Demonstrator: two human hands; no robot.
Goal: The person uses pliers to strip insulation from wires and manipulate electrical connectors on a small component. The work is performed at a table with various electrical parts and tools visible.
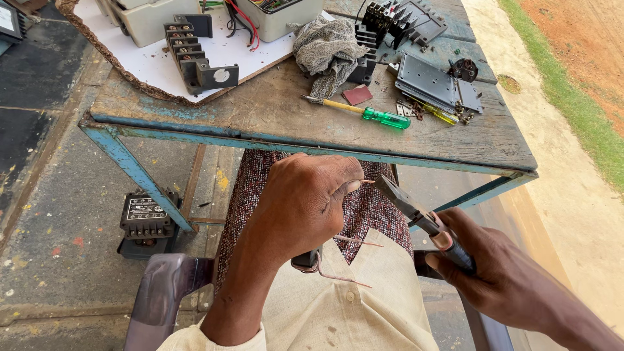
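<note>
Your left hand [305, 201] is closed in a fist just below the near edge of the surface [273, 110], pinching the end of a thin copper wire [354, 242] between thumb and forefinger. More bare strands of that wire trail out beneath the fist, over your pale shirt and the chair arm [162, 292]. Your right hand [484, 270] is wrapped tight around the dark handles of a pair of pliers [416, 211], whose grey nose points up and left and meets the wire tip right at your left thumb. Whether the nose has actually bitten the wire is not clear.

On the worn wooden surface above your hands, a screwdriver [370, 114] with a green handle lies near the front edge. A small reddish pad [357, 95] sits just behind it. A grey rag [328, 49] is bunched beside a black finned part [390, 23], and a grey metal plate [435, 84] rests to the right with loose screws about it. To the left, a black terminal block [192, 55] lies on a white board [162, 65]. Down on the floor, beside the blue leg, stands a small black transformer [148, 221].
</note>
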